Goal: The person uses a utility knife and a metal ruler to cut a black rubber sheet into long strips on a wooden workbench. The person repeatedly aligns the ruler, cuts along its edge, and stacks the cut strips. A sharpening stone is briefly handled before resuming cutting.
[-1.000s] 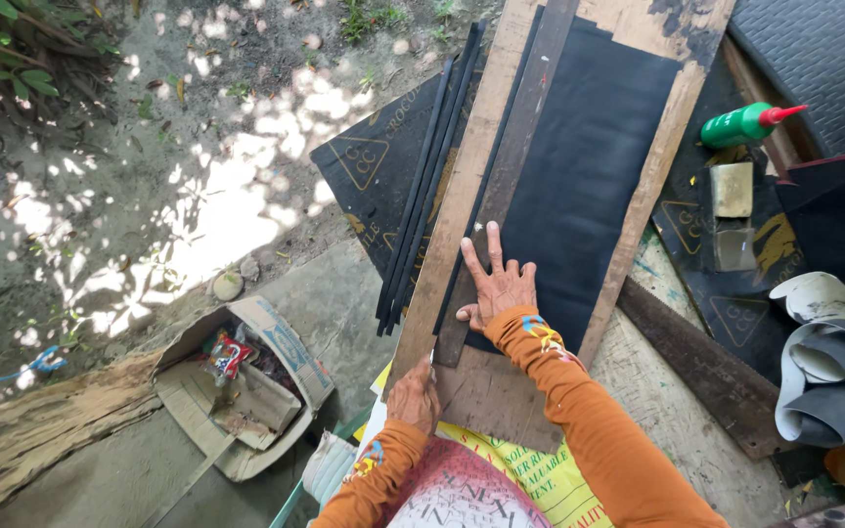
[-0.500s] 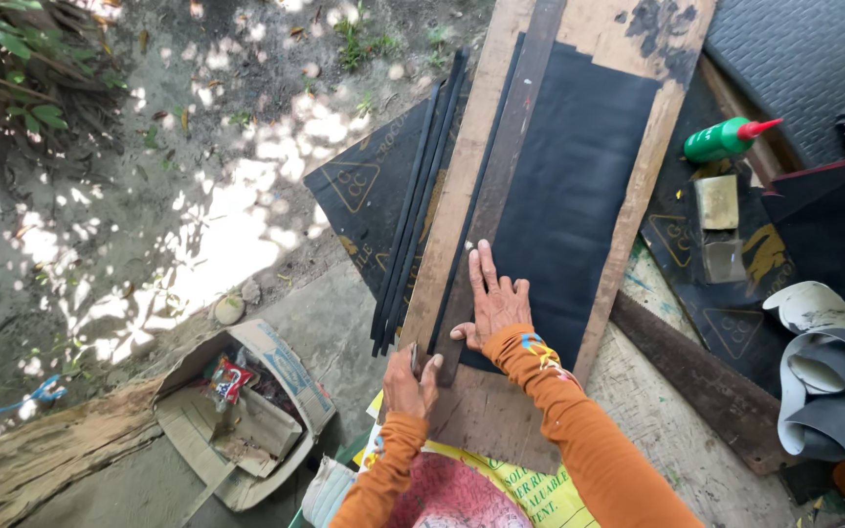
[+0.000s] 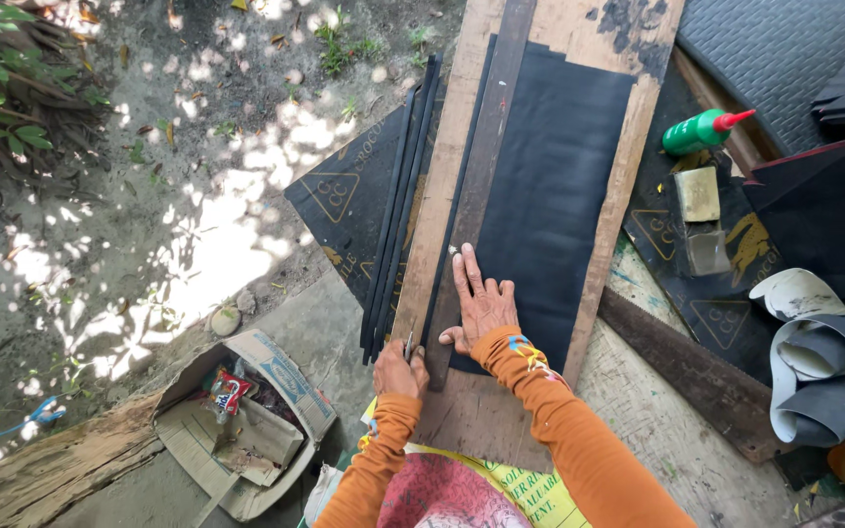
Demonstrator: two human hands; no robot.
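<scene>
Cardboard first, at far left: an open box (image 3: 246, 430) of scraps on the ground; right of it, thin black strips (image 3: 398, 205) lean along the edge of a wooden board (image 3: 462, 117), the surface for the work; the left hand (image 3: 400, 372) is clenched around a small blade (image 3: 409, 344), its tip at the near end of the board beside a dark straightedge (image 3: 486, 166); the right hand (image 3: 481, 308) lies flat with fingers spread, grasping nothing, pinning the straightedge and the black sheet (image 3: 550, 186) under it; further right stand a green bottle (image 3: 701, 132) and rolled rubber (image 3: 819, 372). By the look of it, the step in hand is slicing a strip off the sheet's left edge; the next move likely calls for steady downward pressure on the straightedge while the blade runs true along it.
</scene>
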